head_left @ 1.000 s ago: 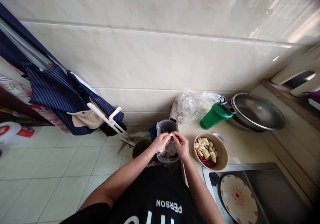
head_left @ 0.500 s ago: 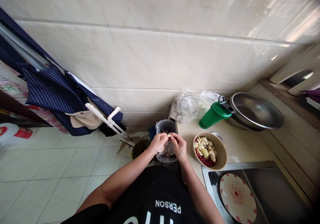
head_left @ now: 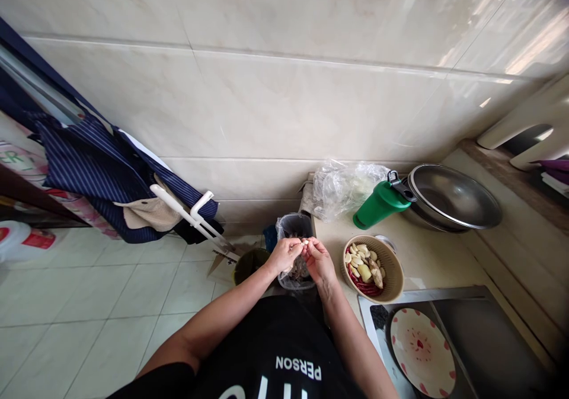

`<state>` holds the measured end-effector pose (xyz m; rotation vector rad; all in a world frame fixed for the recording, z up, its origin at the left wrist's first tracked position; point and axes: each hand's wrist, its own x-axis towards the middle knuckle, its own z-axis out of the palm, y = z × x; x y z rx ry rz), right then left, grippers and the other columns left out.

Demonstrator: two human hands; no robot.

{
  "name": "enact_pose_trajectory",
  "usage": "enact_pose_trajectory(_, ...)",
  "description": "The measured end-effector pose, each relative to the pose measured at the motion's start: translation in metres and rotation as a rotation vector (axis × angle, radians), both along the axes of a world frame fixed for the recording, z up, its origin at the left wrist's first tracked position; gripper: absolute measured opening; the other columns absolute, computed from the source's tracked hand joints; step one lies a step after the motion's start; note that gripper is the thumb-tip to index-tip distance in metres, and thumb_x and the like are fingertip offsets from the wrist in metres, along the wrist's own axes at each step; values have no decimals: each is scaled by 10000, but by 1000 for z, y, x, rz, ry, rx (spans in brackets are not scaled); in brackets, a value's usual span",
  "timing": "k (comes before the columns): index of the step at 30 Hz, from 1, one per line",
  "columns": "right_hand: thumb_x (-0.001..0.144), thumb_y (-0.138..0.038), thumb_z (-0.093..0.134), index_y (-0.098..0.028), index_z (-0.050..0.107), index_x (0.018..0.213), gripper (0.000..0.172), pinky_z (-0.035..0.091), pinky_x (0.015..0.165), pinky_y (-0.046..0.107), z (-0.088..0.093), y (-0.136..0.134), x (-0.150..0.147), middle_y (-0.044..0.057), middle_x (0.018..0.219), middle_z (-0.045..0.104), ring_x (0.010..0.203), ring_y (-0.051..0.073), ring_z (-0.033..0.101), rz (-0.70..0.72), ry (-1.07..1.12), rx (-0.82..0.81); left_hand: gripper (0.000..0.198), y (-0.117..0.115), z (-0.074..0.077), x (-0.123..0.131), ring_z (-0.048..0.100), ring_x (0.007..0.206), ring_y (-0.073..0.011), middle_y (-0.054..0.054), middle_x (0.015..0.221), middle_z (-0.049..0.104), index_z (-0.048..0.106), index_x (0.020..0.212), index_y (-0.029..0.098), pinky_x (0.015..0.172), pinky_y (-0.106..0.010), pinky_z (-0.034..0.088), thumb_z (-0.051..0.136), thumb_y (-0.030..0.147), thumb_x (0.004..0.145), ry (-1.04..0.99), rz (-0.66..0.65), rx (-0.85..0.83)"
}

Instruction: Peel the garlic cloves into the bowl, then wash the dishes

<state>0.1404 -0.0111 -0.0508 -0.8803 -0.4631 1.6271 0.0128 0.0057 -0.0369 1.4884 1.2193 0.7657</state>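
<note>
Two hands, one small garlic clove [head_left: 304, 242] pinched between them.
The left hand [head_left: 284, 254] and right hand [head_left: 318, 260] close fingertips on it above the bag-lined bin [head_left: 293, 224], beside the basket [head_left: 395, 275]. It looks light, firm and probably slippery, so best held by its ends.

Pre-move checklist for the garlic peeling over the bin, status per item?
1. Grip: left hand and right hand both pinch the garlic clove: ok.
2. Position: garlic clove held above the lined bin: ok.
3. Skin fully off: cannot tell, too small.
4. Drop spot: basket upright on the counter, beside the right hand: ok.
5. Clutter: green bottle apart from the basket: ok.
</note>
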Motion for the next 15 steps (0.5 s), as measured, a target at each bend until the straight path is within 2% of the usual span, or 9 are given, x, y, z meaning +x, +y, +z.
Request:
enact_pose_trajectory(4, 647, -243, 752, -233, 619, 814, 214, 477, 592, 181, -4, 1, -1, -21, 863, 629, 618, 67, 533, 22, 158, -26, 284, 2, -9, -1, 311, 469, -68, 54, 489, 348, 457, 536, 148, 473, -206, 226, 406, 256, 793, 94, -35, 97)
enact_pose_trajectory(9, 665, -247, 744, -213, 603, 801, 199, 404, 417, 127, -2, -2, 5, -38, 755, 576, 466, 31, 400, 108, 278, -89, 259, 2, -8, 1, 348, 510, -82, 38, 525, 419, 522, 575, 135, 501, -207, 241, 389, 209, 786, 147, -56, 139)
enact_pose_trajectory(11, 667, -245, 746, -205, 595, 788, 198, 439, 441, 127, -1, -2, 8, -39, 733, 564, 491, 36, 438, 124, 289, -103, 256, 1, -4, 2, 364, 523, -83, 34, 536, 435, 517, 568, 135, 515, -205, 250, 389, 196, 781, 159, -70, 172)
enact_pose_trajectory(15, 671, -226, 754, -189, 609, 796, 195, 498, 544, 128, 3, -1, 12, -28, 749, 582, 573, 43, 522, 122, 298, -83, 276, 2, 0, 1, 330, 507, -78, 48, 502, 361, 453, 511, 143, 519, -209, 234, 403, 204, 775, 231, -32, 225)
